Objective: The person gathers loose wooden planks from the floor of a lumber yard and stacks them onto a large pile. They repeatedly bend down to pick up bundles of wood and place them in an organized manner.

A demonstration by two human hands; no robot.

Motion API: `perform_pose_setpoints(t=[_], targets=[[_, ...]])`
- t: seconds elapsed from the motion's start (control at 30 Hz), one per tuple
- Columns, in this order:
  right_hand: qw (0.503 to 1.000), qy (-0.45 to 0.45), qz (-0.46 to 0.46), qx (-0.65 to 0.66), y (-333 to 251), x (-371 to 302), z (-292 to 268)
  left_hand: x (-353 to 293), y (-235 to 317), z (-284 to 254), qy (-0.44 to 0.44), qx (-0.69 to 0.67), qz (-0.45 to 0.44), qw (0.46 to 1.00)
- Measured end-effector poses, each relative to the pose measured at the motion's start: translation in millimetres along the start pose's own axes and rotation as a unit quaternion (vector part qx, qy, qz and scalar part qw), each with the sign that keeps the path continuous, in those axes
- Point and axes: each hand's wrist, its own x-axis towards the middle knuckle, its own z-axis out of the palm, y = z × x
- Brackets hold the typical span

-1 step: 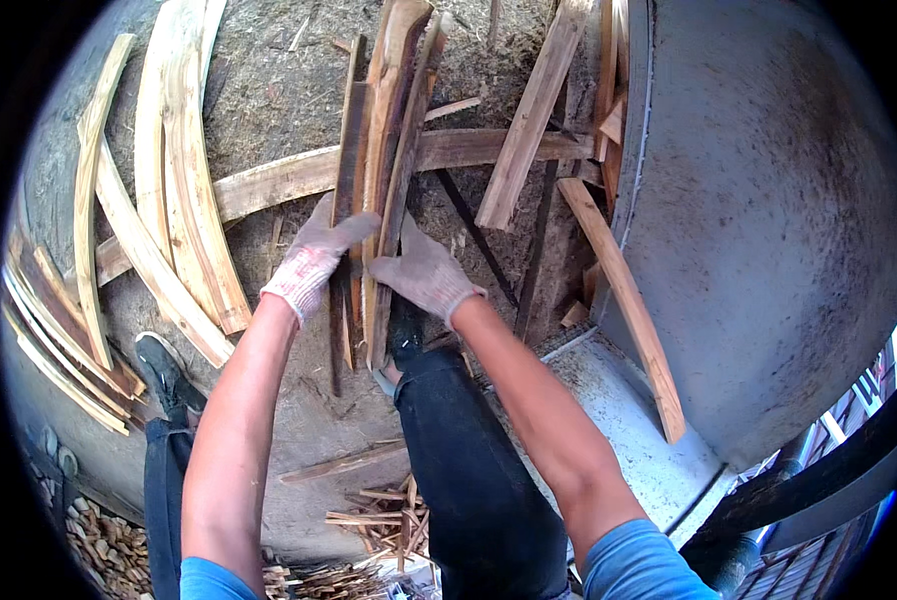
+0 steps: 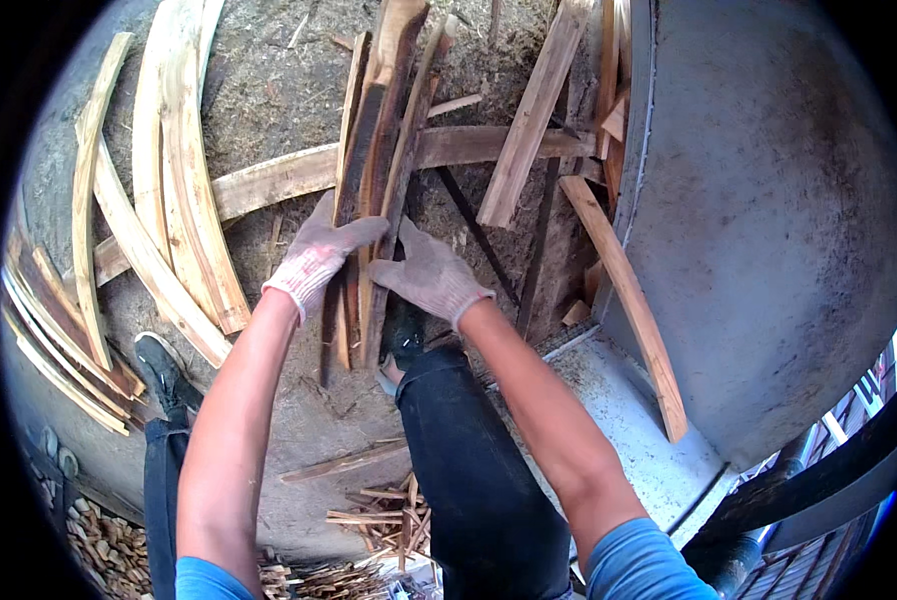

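A bundle of long, rough wooden slats [image 2: 387, 90] lies roughly lengthwise in front of me, at the upper middle. My left hand [image 2: 317, 250], in a pale knit glove with reddish stains, closes on the bundle's left side with the thumb across the top. From the right, my gloved right hand [image 2: 431, 272] presses against the bundle, its thumb pointing left over the outer slat. Some fingers of both hands are hidden by the wood. One slat in the bundle has a dark face and lies slightly aslant. Beneath the bundle runs a crosswise board [image 2: 279, 182].
Curved-looking pale slabs [image 2: 191, 180] lie at left. On the right, a plank [image 2: 537, 115] and a leaning slat [image 2: 629, 305] are near a large grey metal panel [image 2: 769, 220]. Split sticks [image 2: 399, 515] are heaped by my leg; chopped wood [image 2: 104, 545] is at lower left.
The dark-faced slat has tilted, its lower end shifting left and its upper part right, baring a lighter slat at the bundle's left. Both hands have barely moved.
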Motion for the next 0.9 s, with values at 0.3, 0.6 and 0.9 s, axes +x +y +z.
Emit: perform_pose_setpoints(t=[0.3, 0.6, 0.9], targets=[[0.99, -0.142, -0.019, -0.009, -19, -20, 15, -3, -2, -8, 0.018, 0.065, -0.057, 0.996], [0.914, 0.344, 0.21, -0.04, 56, 24, -88, -98, -12, -37, -0.006, -0.059, -0.16, 0.985], [0.957, 0.252, 0.056, 0.132, -15, -51, 3, -233, -8, -71, 0.041, -0.14, -0.172, 0.974]])
